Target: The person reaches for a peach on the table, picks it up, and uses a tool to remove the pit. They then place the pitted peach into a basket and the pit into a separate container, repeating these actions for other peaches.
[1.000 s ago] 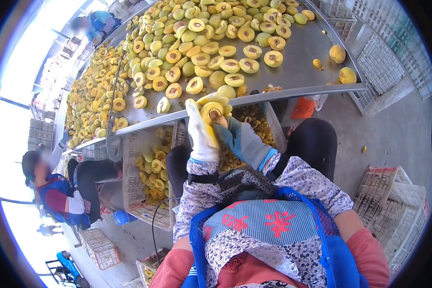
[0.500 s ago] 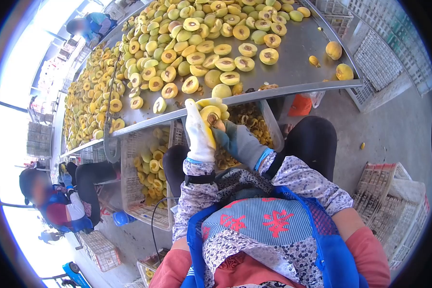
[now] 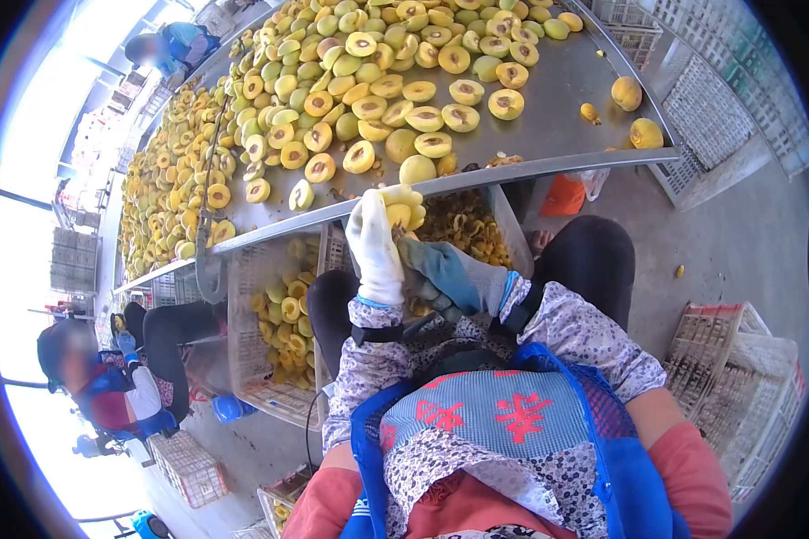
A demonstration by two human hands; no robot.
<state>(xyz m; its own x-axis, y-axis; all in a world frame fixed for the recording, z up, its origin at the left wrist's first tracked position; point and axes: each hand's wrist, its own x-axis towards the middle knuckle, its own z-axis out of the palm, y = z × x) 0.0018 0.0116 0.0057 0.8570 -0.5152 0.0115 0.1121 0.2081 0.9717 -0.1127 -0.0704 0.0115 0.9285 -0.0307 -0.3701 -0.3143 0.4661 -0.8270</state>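
Note:
My left hand point(image 3: 377, 247), in a white glove with yellow stains, is wrapped round a yellow fruit half point(image 3: 399, 215) just below the table's front edge. Against the underside of that fruit is my right hand point(image 3: 445, 272), in a grey-blue glove, its fingers curled. Whatever the right fingers hold is hidden. Halved fruits with brown centres point(image 3: 360, 157) lie cut side up on the metal table point(image 3: 548, 126), right above my hands.
Under the table stand a crate of hollowed fruit halves point(image 3: 243, 359) and a bin of yellow scraps point(image 3: 472, 229). A co-worker point(image 3: 108, 386) sits at the left, another person point(image 3: 175, 49) is at the upper left. Stacked crates point(image 3: 737, 386) stand at the right.
My right hand has turned and dropped slightly, its fingers now pointing more downward. My left hand has rotated round the fruit, so its cut face and brown centre show less.

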